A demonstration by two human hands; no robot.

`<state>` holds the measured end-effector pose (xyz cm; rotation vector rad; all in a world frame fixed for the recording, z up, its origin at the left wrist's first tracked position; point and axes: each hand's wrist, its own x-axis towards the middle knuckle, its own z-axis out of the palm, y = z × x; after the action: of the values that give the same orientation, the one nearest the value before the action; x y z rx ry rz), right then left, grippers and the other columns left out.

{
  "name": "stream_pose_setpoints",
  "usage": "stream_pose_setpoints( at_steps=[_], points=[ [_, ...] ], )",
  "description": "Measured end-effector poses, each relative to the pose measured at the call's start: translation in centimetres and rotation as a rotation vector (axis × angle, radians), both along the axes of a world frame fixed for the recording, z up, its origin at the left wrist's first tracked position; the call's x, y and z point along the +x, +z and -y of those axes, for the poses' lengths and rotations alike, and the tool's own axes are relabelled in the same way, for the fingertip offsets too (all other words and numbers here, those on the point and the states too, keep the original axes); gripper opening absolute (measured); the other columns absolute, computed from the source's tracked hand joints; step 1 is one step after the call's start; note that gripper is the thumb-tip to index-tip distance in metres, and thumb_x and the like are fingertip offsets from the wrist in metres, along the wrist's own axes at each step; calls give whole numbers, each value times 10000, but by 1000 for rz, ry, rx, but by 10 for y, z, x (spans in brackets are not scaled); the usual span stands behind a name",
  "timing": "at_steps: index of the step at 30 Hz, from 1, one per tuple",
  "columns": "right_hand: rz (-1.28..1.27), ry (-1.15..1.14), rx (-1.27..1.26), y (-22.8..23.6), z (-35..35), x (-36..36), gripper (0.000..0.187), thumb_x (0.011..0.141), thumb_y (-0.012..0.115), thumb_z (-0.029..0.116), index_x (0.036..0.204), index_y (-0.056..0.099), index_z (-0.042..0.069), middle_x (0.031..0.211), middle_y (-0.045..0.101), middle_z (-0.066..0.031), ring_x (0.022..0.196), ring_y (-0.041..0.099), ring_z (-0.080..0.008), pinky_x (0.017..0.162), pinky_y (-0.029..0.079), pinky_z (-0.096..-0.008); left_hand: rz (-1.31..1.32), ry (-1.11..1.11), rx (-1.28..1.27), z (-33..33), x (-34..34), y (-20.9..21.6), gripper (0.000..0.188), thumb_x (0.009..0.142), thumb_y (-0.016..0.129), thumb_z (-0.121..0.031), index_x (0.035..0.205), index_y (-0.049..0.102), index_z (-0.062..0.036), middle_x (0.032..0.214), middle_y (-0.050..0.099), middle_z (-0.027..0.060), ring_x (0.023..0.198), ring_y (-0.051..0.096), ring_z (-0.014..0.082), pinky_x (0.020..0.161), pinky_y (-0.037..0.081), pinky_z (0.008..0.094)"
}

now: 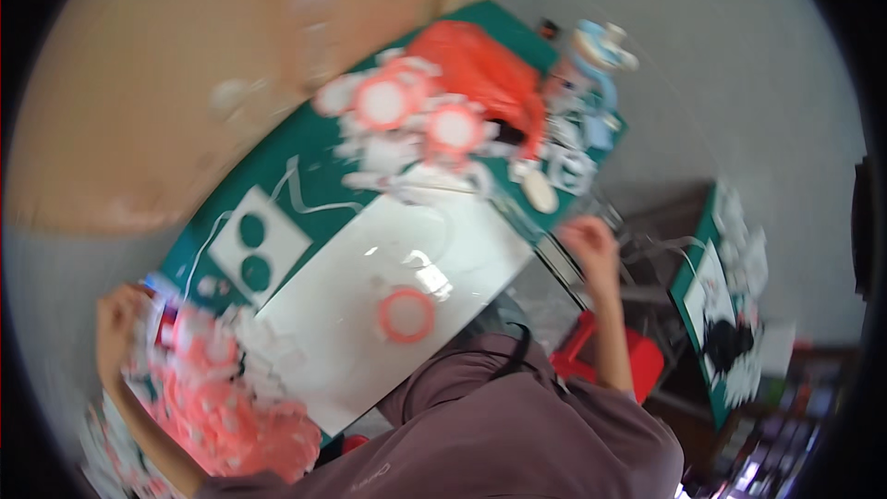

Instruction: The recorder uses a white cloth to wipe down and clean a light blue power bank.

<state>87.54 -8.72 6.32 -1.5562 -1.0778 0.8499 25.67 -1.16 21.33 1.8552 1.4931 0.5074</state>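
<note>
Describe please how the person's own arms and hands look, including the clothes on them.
The left hand and right hand are bare, blurred by motion. The forearms are uncovered; dull mauve-brown sleeves belong to a matching shirt with small pale lettering.

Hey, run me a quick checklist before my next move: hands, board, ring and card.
1. Ring lying on the board: ok.
2. Left hand and right hand clear of the ring: ok, one off to each side.
3. Both hands empty: cannot tell, too blurred.
4. Board free of other bits: not ok, white pieces overlap its left end.
5. Card off the board: ok, on the green table.
</note>
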Motion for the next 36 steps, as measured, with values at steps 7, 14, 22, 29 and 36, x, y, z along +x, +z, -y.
stream_pose_setpoints(
  at_steps=[7,14,22,29,36],
  points=[
    [-213,510,124,46,1,-48,562,684,623,142,1174,365,45,1175,405,-82,1089,368,-161,873,314,-311,433,-836,-118,-16,413,-57,117,712,546,-65,801,523,8,823,510,97,726,519,194,580,431,261],
    [-226,-191,-214,8,17,112,229,779,555,227,863,563,14,721,560,-5,677,500,-63,599,413,-226,482,-868,-106,-43,616,-105,189,732,546,-157,866,558,-23,808,557,79,681,537,187,592,429,276],
    [-165,-434,-322,-126,-92,342,298,780,525,301,826,591,15,674,558,-14,550,479,-75,477,350,-210,469,-108,-380,-122,820,-265,531,762,481,-270,1159,332,50,1132,392,244,1021,415,336,861,324,357],
    [-274,-290,-554,-148,-193,358,309,781,493,237,955,554,-11,828,580,-96,740,543,-156,642,408,-275,498,94,-398,-138,853,-311,651,778,441,-291,1194,181,137,1252,201,285,1180,184,372,980,130,374],
    [-267,-241,-487,-160,-198,358,320,787,503,263,945,560,-9,818,582,-86,722,547,-155,639,410,-278,340,64,-169,-127,861,-305,607,784,452,-234,1195,191,128,1247,147,241,1126,196,351,949,144,394]
  ],
)
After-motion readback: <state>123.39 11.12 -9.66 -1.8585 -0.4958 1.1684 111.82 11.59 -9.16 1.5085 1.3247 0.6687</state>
